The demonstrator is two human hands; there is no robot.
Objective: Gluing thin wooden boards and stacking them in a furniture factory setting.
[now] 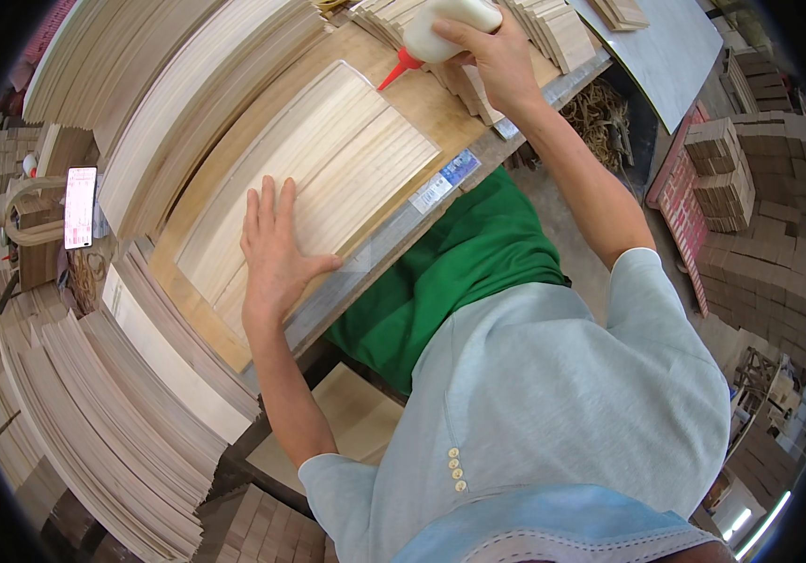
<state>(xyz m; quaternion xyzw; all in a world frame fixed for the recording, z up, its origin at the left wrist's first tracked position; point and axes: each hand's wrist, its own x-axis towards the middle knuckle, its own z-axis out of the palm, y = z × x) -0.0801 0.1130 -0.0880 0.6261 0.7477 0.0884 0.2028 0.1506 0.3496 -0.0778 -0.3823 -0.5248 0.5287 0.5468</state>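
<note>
A pale wooden panel (356, 150) lies flat on the wooden worktop (220, 172). My left hand (276, 246) rests on the panel near its left end, fingers spread and thumb stretched out toward the front edge. In my right hand (501, 58) is a white glue bottle (448, 26), tilted so its red nozzle (397, 70) points down to the left. The nozzle's tip is at the panel's far right corner; whether it touches the wood I cannot tell. A thin white line runs along the panel's far edge.
Tall stacks of thin boards (177, 94) stand behind the worktop, with more boards (112, 394) at the left. Small wooden pieces (553, 38) lie at the right end. A phone (80, 206) is propped at far left. Stacked wooden blocks (717, 159) stand right.
</note>
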